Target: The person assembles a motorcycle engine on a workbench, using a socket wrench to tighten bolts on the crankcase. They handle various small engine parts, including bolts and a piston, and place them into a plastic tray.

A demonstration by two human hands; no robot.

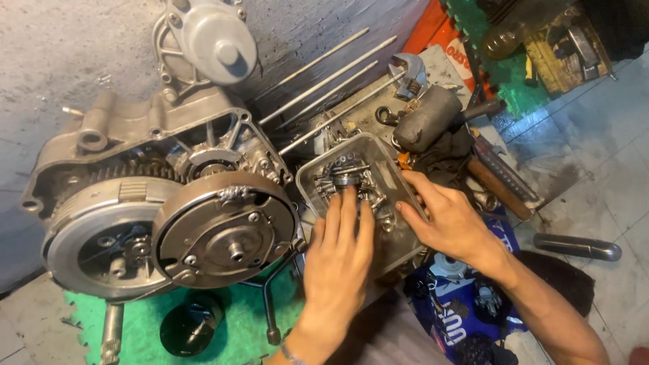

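Note:
A clear plastic tray (312, 174) holds several bolts, nuts and small metal parts. My left hand (340, 255) lies flat over its near half, fingers reaching into the loose parts (345, 172). My right hand (446, 220) rests on the tray's right rim, fingers curled against it and into the parts. I cannot tell whether either hand has a part pinched. Left of the tray stands an opened engine case (135, 128) with a round clutch assembly (226, 230) and a larger drum (94, 236) beside it.
Several long steel studs (324, 74) lie behind the tray. An adjustable wrench (407, 73), a heavy hammer (433, 116) and a wooden handle (492, 186) lie at the right. A black cylinder (191, 326) and a T-wrench (269, 304) sit on the green mat (230, 338). A metal tube (577, 247) lies on the tiles.

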